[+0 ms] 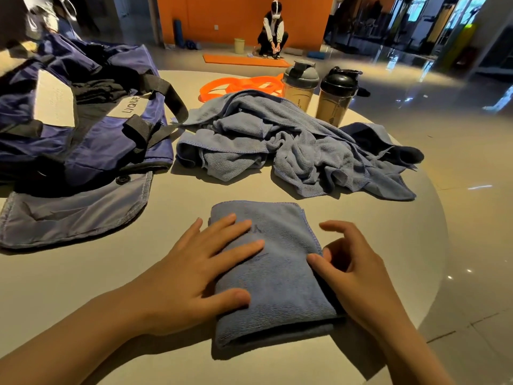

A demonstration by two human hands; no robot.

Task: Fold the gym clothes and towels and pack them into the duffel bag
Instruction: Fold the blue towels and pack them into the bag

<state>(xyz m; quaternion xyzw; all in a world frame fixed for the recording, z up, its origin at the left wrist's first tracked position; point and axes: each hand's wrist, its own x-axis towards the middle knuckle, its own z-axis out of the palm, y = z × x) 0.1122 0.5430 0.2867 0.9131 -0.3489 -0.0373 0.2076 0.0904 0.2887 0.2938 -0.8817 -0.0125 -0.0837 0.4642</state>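
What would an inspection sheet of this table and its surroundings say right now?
Surface: round beige table.
Job's things: folded blue-grey towel; crumpled blue-grey towels; open navy fabric duffel bag holding black clothes.
Clutter: two lidded shaker bottles; orange bands.
Grippers: left hand flat on folded towel; right hand at its right edge, fingers loosely curled.
Cables: nothing seen.
Surroundings: crouching person, orange mat.

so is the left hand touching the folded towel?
Touching. The head view shows the left hand lying flat on the folded towel, fingers spread across its top.
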